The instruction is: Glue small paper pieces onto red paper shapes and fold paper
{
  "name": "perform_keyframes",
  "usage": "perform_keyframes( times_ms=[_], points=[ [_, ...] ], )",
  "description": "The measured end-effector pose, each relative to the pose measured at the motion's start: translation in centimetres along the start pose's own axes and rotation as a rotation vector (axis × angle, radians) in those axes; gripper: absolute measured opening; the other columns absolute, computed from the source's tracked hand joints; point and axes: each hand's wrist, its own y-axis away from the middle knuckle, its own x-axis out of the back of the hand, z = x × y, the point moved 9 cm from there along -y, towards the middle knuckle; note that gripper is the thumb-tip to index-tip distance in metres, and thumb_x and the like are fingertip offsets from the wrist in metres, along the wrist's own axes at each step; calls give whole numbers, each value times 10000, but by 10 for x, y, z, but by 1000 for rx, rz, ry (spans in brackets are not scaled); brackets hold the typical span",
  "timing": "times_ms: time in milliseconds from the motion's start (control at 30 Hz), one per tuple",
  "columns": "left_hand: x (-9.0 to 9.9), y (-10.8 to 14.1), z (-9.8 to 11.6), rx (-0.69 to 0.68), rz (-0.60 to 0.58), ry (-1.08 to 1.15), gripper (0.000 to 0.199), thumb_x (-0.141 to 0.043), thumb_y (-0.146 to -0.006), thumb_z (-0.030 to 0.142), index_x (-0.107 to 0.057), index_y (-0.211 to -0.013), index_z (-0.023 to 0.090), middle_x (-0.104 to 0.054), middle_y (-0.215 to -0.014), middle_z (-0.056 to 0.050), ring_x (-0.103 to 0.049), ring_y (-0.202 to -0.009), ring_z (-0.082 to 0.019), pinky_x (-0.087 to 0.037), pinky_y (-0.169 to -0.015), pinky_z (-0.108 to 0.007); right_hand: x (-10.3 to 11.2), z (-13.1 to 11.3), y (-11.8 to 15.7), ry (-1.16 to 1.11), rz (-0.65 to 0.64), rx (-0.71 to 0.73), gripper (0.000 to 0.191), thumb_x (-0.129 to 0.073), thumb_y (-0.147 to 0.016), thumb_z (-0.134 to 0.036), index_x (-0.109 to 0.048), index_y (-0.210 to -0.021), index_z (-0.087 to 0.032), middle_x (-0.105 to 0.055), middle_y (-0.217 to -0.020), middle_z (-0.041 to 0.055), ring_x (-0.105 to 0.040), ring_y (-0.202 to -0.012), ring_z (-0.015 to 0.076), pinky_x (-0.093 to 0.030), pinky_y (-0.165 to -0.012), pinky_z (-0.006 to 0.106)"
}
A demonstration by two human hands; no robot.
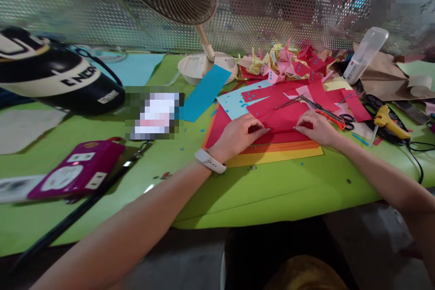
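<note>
My left hand [238, 133], with a white band on its wrist, pinches the left end of a piece of red paper [281, 135]. At the paper's right end, my right hand [317, 129] is closed in a similar pinch. A fold or edge line runs across the paper between my fingertips. Beneath lie orange and yellow sheets [278, 156]. Just beyond my right hand rest an orange-handled cutter [331, 118] and a pair of scissors [347, 122]. A light blue sheet [234, 100] sprinkled with small blue bits is behind my left hand.
A fan [205, 61], a blue paper strip [207, 93] and a pile of folded papers [288, 63] stand behind. Leftward are a phone [156, 113], a purple power strip [81, 167] and a black bottle [61, 77]. A yellow glue gun [390, 124] lies right, near a clear bottle [367, 54].
</note>
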Motion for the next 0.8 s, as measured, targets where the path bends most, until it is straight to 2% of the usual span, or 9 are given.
perform_keyframes(
  times_ms=[133,267,400,500,567,633,700,733,800],
  points=[
    [3,-2,-4,26,-11,-47,419,-508,-905,549,-663,-784,180,-658,-815,-66,-611,-714,-176,-468,-637,-305,-2,4,0,16,21,-54,148,-620,-867,-310,-630,-768,-200,-642,-838,53,-605,-834,197,-485,-789,367],
    [8,-3,-6,6,-1,-195,520,-460,-897,625,-621,-673,184,-638,-731,-53,-578,-637,-159,-418,-585,-291,-1,5,1,51,48,-69,145,-641,-856,-309,-632,-757,-204,-643,-910,75,-614,-897,227,-484,-832,417],
    [12,-2,-16,13,48,-357,585,-452,-868,683,-581,-584,188,-608,-649,-44,-531,-559,-144,-382,-560,-294,-3,7,2,52,56,-63,147,-640,-859,-319,-639,-759,-211,-646,-902,72,-620,-891,236,-487,-850,449],
    [19,0,-23,15,76,-450,584,-461,-873,667,-561,-539,199,-588,-596,-37,-497,-517,-142,-405,-590,-321,-4,9,1,43,62,-54,150,-641,-856,-314,-637,-749,-209,-644,-879,70,-618,-878,239,-499,-820,441],
    [29,2,-18,11,112,-508,550,-455,-900,620,-575,-556,208,-601,-609,-41,-533,-553,-166,-436,-646,-358,-4,10,0,41,70,-45,156,-647,-851,-314,-635,-735,-209,-645,-880,72,-613,-883,241,-502,-814,438],
    [44,7,0,-16,223,-549,466,-434,-941,534,-631,-659,220,-651,-706,-55,-608,-683,-203,-460,-741,-400,-3,10,0,41,74,-39,164,-647,-849,-318,-637,-724,-212,-647,-885,73,-611,-889,240,-500,-820,439],
    [52,13,26,-54,340,-539,345,-403,-977,424,-683,-904,236,-705,-909,-73,-649,-888,-231,-447,-893,-441,-3,10,0,42,70,-40,166,-643,-848,-320,-640,-720,-215,-651,-886,72,-612,-888,237,-498,-828,438],
    [47,15,40,-102,332,-513,327,-398,-981,408,-664,-1062,236,-705,-1056,-84,-640,-1005,-242,-406,-988,-466,-3,11,0,42,67,-42,161,-640,-847,-316,-643,-722,-215,-653,-887,70,-614,-887,234,-496,-833,437],
    [17,19,65,-245,167,-446,473,-374,-978,480,-502,-1348,215,-580,-1365,-113,-533,-1253,-260,-260,-1137,-498,-4,11,0,38,58,-46,141,-634,-844,-303,-651,-735,-216,-655,-891,64,-616,-886,228,-496,-842,435]
  ],
)
